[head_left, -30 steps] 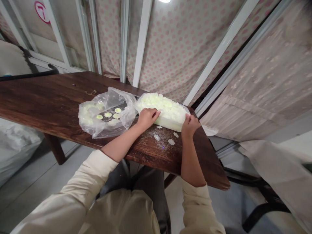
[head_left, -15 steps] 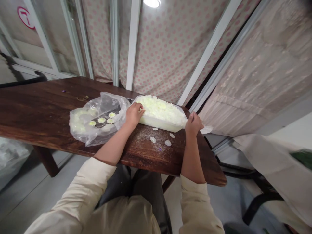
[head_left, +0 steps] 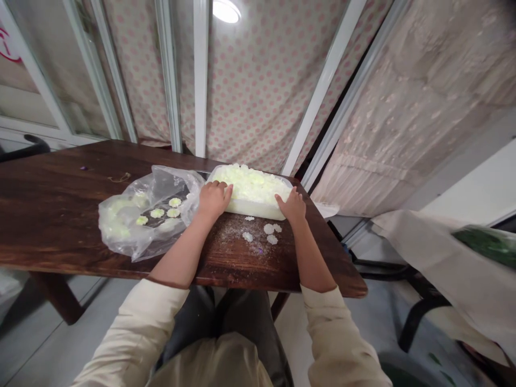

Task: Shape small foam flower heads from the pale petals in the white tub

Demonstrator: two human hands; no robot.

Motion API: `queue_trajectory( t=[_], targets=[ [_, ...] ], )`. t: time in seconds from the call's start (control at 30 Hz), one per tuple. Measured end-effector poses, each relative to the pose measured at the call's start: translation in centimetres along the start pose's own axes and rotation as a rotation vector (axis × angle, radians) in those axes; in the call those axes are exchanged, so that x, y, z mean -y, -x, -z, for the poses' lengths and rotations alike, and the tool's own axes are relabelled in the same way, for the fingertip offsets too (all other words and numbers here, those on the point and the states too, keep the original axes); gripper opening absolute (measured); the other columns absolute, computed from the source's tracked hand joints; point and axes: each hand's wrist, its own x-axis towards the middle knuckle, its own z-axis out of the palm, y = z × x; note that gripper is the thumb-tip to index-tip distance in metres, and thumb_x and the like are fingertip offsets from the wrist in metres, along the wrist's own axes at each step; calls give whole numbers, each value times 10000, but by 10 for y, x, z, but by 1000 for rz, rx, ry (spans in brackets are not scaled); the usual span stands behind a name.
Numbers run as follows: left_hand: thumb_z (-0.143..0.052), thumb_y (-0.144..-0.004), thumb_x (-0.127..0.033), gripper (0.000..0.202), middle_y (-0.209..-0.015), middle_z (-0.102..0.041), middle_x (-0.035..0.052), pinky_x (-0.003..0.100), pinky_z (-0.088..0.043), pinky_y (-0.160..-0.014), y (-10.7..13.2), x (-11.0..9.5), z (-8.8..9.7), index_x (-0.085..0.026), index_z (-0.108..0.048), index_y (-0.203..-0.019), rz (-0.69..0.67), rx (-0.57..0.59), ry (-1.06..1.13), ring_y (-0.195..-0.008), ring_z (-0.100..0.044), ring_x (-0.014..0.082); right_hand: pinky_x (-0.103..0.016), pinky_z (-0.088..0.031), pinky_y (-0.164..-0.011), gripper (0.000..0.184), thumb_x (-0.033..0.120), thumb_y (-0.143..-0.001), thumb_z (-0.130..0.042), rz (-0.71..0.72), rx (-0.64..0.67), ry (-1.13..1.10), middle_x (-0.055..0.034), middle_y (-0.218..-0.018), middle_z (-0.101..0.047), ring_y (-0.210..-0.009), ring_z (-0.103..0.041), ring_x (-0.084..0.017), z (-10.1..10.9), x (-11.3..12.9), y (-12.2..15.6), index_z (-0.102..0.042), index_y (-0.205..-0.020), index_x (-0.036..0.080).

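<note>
A white rectangular tub point(head_left: 256, 209) stands on the wooden table, heaped with pale yellow-green and white flower-shaped pieces point(head_left: 253, 181). My left hand point(head_left: 213, 198) grips its left end, with the thumb along the near rim. At the opposite end, my right hand point(head_left: 294, 206) takes hold of the tub, thumb over the near corner and fingers round the side. Left of the tub lies a clear plastic bag point(head_left: 165, 176) with more of these flower pieces point(head_left: 157, 213) in and on it. Several loose white pieces point(head_left: 272, 239) lie before the tub among white crumbs.
The dark wooden table point(head_left: 44, 199) reaches far to the left, with a small string-like scrap point(head_left: 121, 177) on it. Something thin and white point(head_left: 327, 209) juts out past its right edge. A dotted curtain point(head_left: 258, 91) hangs behind glass at the back. Black chair parts point(head_left: 419, 322) stand at right.
My right hand has gone from a pinch beyond the tub's right corner to a wider hold on that end. Additional loose pieces lie before the tub. The view has shifted right.
</note>
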Motion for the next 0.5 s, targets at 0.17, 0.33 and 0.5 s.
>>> queue_trajectory(
  t=[0.17,0.33,0.5],
  targets=[
    [-214,-872,-469,553,-891,-634,131,354,-365,-776,2,-2,0,-128,-645,-927,-48,97,-1,-873,-557,246,-446,-133,-1075,868,627,-791,-266,48,282,101,-193,-1467,-110,-1351,-93,-326,4,8,-25,-42,-1413,64],
    [-187,-863,-494,586,-912,-640,135,365,-365,-771,2,-1,0,-129,-644,-900,-78,176,-61,-896,-564,261,-435,-51,-1096,803,577,-824,-265,138,505,153,-143,-1486,-34,-1367,-49,-273,11,10,-41,34,-1418,128],
    [-187,-857,-496,581,-950,-648,136,382,-363,-779,2,-2,3,-133,-640,-888,-116,234,-113,-934,-561,275,-413,-25,-1108,718,532,-831,-339,151,565,113,-79,-1473,-175,-1349,-183,-226,16,10,-43,-113,-1418,187]
  ],
)
